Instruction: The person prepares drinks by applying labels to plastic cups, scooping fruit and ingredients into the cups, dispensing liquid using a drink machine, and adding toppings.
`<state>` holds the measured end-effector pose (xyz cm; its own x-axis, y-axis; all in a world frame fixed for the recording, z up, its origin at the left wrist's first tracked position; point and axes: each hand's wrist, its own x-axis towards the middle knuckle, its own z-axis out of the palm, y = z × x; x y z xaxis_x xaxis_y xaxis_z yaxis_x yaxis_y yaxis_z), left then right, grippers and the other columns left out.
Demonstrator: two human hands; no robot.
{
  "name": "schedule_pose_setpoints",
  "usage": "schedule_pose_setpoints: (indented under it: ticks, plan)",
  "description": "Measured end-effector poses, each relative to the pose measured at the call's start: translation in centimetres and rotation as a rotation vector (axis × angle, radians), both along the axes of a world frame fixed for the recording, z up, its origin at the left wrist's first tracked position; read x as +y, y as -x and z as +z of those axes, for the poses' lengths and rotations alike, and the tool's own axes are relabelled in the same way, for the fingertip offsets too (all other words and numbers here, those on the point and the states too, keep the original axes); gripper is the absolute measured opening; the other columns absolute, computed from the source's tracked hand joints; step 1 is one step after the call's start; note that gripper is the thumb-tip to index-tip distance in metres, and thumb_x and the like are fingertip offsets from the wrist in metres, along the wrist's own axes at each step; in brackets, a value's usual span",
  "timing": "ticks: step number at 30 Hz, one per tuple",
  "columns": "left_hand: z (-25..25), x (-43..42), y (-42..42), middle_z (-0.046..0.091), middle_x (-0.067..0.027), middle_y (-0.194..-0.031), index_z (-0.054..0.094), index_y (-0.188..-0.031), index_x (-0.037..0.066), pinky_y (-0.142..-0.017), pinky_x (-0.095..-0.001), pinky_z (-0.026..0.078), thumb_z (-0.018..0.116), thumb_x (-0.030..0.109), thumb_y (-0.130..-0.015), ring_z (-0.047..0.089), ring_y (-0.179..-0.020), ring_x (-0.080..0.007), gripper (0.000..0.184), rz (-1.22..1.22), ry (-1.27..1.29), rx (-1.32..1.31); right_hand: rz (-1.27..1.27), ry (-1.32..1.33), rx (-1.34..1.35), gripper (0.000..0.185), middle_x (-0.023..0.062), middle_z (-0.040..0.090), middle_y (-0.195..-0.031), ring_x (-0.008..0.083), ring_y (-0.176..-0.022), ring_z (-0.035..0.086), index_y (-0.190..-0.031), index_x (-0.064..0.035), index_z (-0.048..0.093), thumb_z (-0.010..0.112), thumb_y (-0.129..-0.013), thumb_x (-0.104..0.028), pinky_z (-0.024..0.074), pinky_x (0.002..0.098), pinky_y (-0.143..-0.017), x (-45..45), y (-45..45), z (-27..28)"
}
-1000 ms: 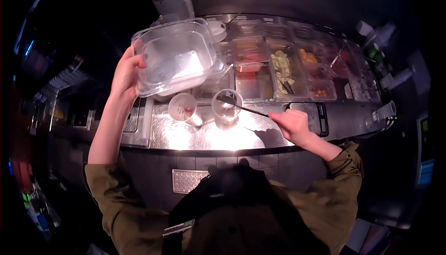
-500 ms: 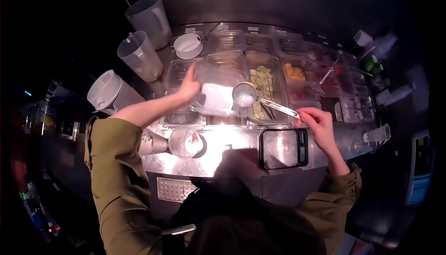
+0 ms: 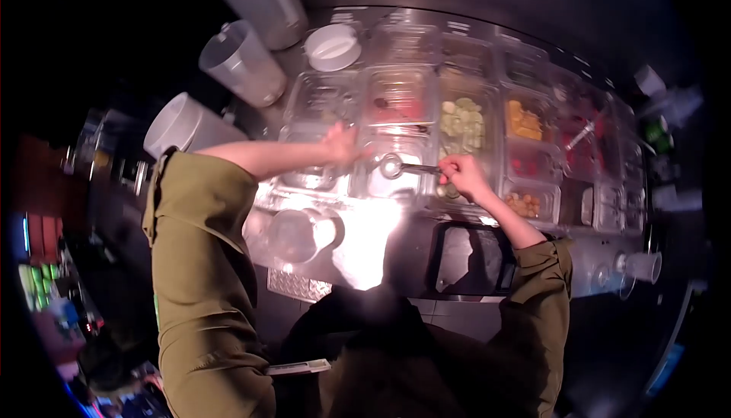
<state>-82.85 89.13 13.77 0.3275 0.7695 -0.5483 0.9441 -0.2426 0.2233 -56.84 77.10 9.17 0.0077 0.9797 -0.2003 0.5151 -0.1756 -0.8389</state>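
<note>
My right hand [image 3: 464, 177] is closed around the handle of a metal ladle [image 3: 391, 166]. The ladle's small round bowl points left, over a clear container [image 3: 392, 183] with something white in it. My left hand [image 3: 340, 144] is just left of that bowl, above the clear tubs; motion smears its fingers, so its hold cannot be told. Right of the ladle, a long tub holds pale green slices [image 3: 462, 122]. Nearer to me stand a clear plastic cup [image 3: 295, 235] and a black scale with a metal plate [image 3: 466, 258].
Tubs of orange chunks [image 3: 525, 121], red pieces and light brown bits [image 3: 524, 205] fill the right side. Plastic pitchers [image 3: 242, 64] and a white round lid [image 3: 333, 47] stand at the back left. Clear cups [image 3: 643, 267] lie at the right edge.
The clear lid blurred under my left hand no longer shows there. My right hand has moved left with the ladle, now lower over the white container. The camera view has shifted.
</note>
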Motion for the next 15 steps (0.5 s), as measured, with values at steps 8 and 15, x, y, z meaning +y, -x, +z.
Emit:
schedule_pose_setpoints:
  ticks: [8, 15]
  plan:
    - [23.5, -10.5, 16.5, 0.053, -0.0109, -0.11, 0.045, -0.114, -0.001, -0.086, -0.0294, 0.04, 0.047, 0.014, -0.086, 0.051, -0.1, -0.0169, 0.031, 0.329, -0.962, -1.108, 0.365, -0.696, -0.589, 0.042, 0.0169, 0.052, -0.107, 0.0323, -0.097, 0.049, -0.105, -0.0023, 0.053, 0.065, -0.07, -0.023, 0.0371, 0.0403, -0.08, -0.3, 4.5, 5.2]
    - [-4.3, -21.0, 20.4, 0.01, -0.0185, -0.139, -0.011, -0.134, 0.003, -0.105, -0.0353, 0.019, 0.082, 0.042, -0.044, 0.017, -0.128, -0.0312, 0.136, 0.889, -0.784, -1.131, 0.666, -0.273, 0.334, 0.12, 0.0218, 0.012, -0.138, 0.0327, -0.129, 0.014, -0.134, 0.0006, 0.01, 0.08, -0.049, -0.046, 0.0143, 0.0401, -0.105, -4.4, 19.9, 1.3]
